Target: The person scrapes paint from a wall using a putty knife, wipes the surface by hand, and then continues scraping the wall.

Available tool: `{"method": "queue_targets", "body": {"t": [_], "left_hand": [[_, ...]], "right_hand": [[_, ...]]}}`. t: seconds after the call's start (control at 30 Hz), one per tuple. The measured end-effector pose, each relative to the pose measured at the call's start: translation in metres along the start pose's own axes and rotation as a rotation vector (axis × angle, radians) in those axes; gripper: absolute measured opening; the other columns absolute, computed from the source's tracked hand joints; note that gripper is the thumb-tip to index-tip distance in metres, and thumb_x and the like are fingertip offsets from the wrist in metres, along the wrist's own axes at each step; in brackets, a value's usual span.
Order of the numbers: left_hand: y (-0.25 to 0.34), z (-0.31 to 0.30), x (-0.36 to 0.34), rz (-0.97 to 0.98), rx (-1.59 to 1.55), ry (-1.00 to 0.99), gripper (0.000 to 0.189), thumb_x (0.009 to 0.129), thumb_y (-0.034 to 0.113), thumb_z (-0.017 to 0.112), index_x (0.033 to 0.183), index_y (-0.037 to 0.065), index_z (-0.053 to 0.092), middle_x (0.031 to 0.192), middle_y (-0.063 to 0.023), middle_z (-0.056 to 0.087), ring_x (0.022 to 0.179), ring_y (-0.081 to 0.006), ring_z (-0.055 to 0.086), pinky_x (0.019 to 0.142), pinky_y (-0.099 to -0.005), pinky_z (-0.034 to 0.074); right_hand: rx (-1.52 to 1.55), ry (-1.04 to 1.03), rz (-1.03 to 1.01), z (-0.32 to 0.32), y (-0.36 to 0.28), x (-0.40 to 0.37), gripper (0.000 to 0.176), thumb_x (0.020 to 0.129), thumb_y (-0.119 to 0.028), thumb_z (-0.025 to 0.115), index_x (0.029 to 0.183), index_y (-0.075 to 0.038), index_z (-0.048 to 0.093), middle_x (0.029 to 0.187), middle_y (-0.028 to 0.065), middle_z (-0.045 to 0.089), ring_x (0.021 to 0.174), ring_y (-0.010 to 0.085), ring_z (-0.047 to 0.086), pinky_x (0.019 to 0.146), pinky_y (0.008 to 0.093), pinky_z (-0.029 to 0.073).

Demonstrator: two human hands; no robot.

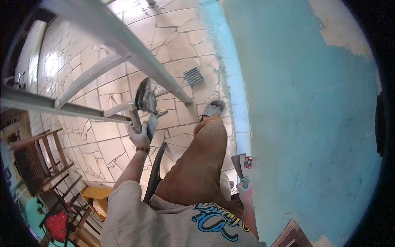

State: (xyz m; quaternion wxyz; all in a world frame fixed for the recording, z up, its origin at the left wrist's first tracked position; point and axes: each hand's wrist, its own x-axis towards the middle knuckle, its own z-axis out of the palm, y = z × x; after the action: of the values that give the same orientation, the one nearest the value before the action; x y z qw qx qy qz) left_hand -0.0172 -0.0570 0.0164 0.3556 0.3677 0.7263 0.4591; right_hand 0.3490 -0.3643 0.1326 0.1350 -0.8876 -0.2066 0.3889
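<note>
Blue wall [304,115] fills the right side, bare patches at its edges. Pale ladder-like frame [142,64] stands at left. Dark vessel [145,94], presumably placed for easy reach, is just beyond the left hand [138,136]; greyish matter coats it. Scraper [248,162]: right hand [245,192] closed on handle, likely for blade control at wall. Left hand closed on flat-bladed tool [152,126]; grip partly hidden.

The left arm [132,166] reaches forward and outward, its forearm (bare below the grey sleeve [122,197]) angled up to the wrist [142,149], where the left hand [139,138] curls in a firm grip. The right arm [249,216] sits closer to the body, its right hand [245,192] likewise clenched.
</note>
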Motion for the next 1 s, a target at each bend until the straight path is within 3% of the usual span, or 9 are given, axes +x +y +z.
{"method": "queue_targets", "body": {"t": [0.1,0.3,0.47,0.6,0.73,0.8,0.83,0.93,1.0], "left_hand": [[0.016,0.016,-0.027,0.069,0.203,-0.305,0.051,0.075,0.024,0.08,0.111,-0.002,0.055,0.084,-0.0116,0.064,0.074,-0.0144,0.06,0.067,-0.0296,0.05],[0.006,0.147,-0.025,-0.068,0.369,-0.757,0.057,0.077,0.041,0.076,0.111,-0.001,0.057,0.093,-0.0214,0.068,0.087,-0.0313,0.067,0.076,-0.0395,0.051],[-0.055,0.274,0.001,-0.273,0.433,-0.648,0.062,0.071,0.046,0.075,0.109,0.0,0.058,0.098,-0.0262,0.067,0.098,-0.0396,0.064,0.085,-0.0423,0.048],[-0.045,0.342,0.032,-0.222,0.56,-0.504,0.077,0.068,0.036,0.074,0.127,-0.003,0.045,0.105,-0.0284,0.065,0.102,-0.0427,0.063,0.089,-0.0471,0.047],[-0.106,0.392,0.069,-0.218,0.538,-0.366,0.089,0.069,0.029,0.073,0.14,-0.003,0.03,0.123,-0.0313,0.054,0.117,-0.0429,0.053,0.1,-0.0465,0.041],[-0.148,0.405,0.079,-0.145,0.568,-0.267,0.093,0.07,0.026,0.073,0.143,-0.003,0.025,0.133,-0.0322,0.046,0.126,-0.0434,0.044,0.106,-0.0462,0.036],[-0.143,0.403,0.079,-0.244,0.577,-0.318,0.094,0.071,0.024,0.073,0.145,-0.002,0.022,0.142,-0.0306,0.036,0.134,-0.0439,0.032,0.112,-0.0466,0.029],[-0.131,0.397,0.056,-0.056,0.899,-0.306,0.093,0.072,0.022,0.072,0.146,-0.003,0.022,0.142,-0.0295,0.036,0.134,-0.044,0.032,0.111,-0.0466,0.03],[-0.138,0.378,0.034,0.114,0.788,-0.28,0.088,0.074,0.019,0.07,0.146,-0.004,0.025,0.14,-0.0299,0.038,0.133,-0.0417,0.035,0.111,-0.0455,0.03]], "right_hand": [[0.084,-0.02,-0.02,0.001,0.009,0.004,0.031,0.072,-0.013,0.071,0.099,-0.002,0.06,0.08,0.0073,0.061,0.073,0.0166,0.058,0.068,0.0329,0.048],[0.069,0.044,0.026,0.009,0.011,0.01,0.028,0.075,-0.011,0.069,0.1,-0.003,0.06,0.078,0.0066,0.06,0.07,0.0156,0.055,0.067,0.0332,0.048],[0.087,-0.015,0.089,0.025,0.021,0.041,0.024,0.076,-0.01,0.069,0.097,-0.003,0.06,0.08,0.0063,0.062,0.071,0.0171,0.058,0.069,0.0333,0.049],[0.0,-0.04,0.126,0.029,-0.003,0.078,0.023,0.076,-0.013,0.069,0.094,-0.004,0.058,0.078,0.006,0.062,0.071,0.0164,0.06,0.069,0.033,0.05],[-0.01,-0.096,0.171,0.034,-0.025,0.131,0.027,0.076,-0.015,0.07,0.098,-0.003,0.058,0.079,0.0083,0.064,0.075,0.0189,0.062,0.071,0.0344,0.05],[-0.049,-0.138,0.151,0.039,-0.027,0.157,0.033,0.077,-0.017,0.069,0.105,-0.003,0.058,0.084,0.0126,0.066,0.08,0.0253,0.066,0.076,0.0363,0.051],[-0.058,-0.178,0.156,0.041,-0.041,0.173,0.034,0.078,-0.018,0.069,0.107,-0.003,0.058,0.087,0.0138,0.067,0.083,0.0268,0.066,0.079,0.0367,0.05],[-0.117,-0.13,0.057,0.065,-0.071,0.228,0.036,0.08,-0.019,0.068,0.11,-0.002,0.059,0.09,0.0158,0.068,0.084,0.0298,0.066,0.078,0.0379,0.05],[0.031,-0.068,0.006,0.093,-0.094,0.27,0.036,0.081,-0.02,0.067,0.111,-0.002,0.059,0.09,0.018,0.067,0.084,0.0329,0.065,0.078,0.0399,0.05]]}}
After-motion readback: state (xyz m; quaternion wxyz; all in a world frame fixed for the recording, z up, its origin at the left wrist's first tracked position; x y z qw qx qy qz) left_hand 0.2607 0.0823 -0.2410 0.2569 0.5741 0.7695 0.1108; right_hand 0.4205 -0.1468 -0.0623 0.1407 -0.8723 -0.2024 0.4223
